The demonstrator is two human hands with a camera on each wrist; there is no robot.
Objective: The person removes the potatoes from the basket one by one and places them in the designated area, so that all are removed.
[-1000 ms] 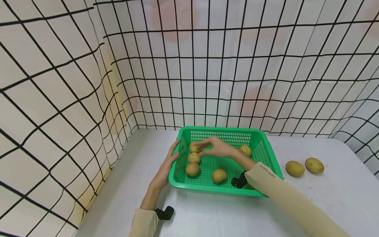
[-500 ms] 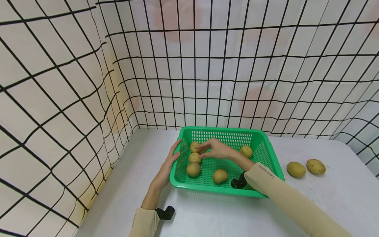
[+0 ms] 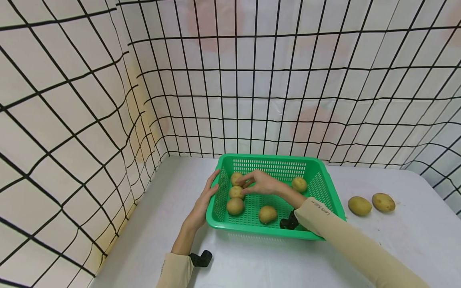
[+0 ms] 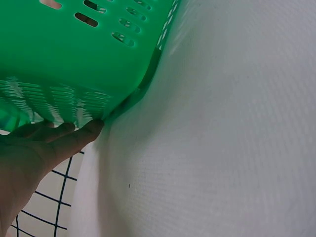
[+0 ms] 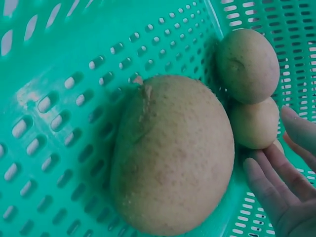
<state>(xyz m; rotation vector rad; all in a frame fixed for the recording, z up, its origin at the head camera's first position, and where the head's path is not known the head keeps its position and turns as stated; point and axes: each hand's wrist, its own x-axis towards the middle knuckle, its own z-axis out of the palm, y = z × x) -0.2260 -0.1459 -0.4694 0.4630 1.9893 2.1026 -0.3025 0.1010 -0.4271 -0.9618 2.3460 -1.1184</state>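
Note:
A green plastic basket (image 3: 266, 231) holds several potatoes. Along its left side three of them form a row: a front potato (image 3: 235, 206), a middle potato (image 3: 235, 193) and a back potato (image 3: 235, 178). My right hand (image 3: 264, 183) reaches over the basket, its thumb and fingers loosely bent and apart beside the middle and back potatoes. In the right wrist view its fingertips (image 5: 252, 165) lie right at the middle potato (image 5: 256, 123). My left hand (image 3: 198, 208) rests on the basket's left side with fingers extended; the left wrist view shows them against the outer wall.
Another potato (image 3: 268, 214) lies near the basket's front, and one potato (image 3: 299, 184) at its right rear. Two potatoes, a left one (image 3: 359, 205) and a right one (image 3: 383, 202), lie on the white table (image 3: 407, 240). Black-lined netting (image 3: 273, 96) stands behind and left.
My right hand has dipped slightly, and its fingers and thumb have shifted a little beside the potatoes. The left hand and basket keep their places.

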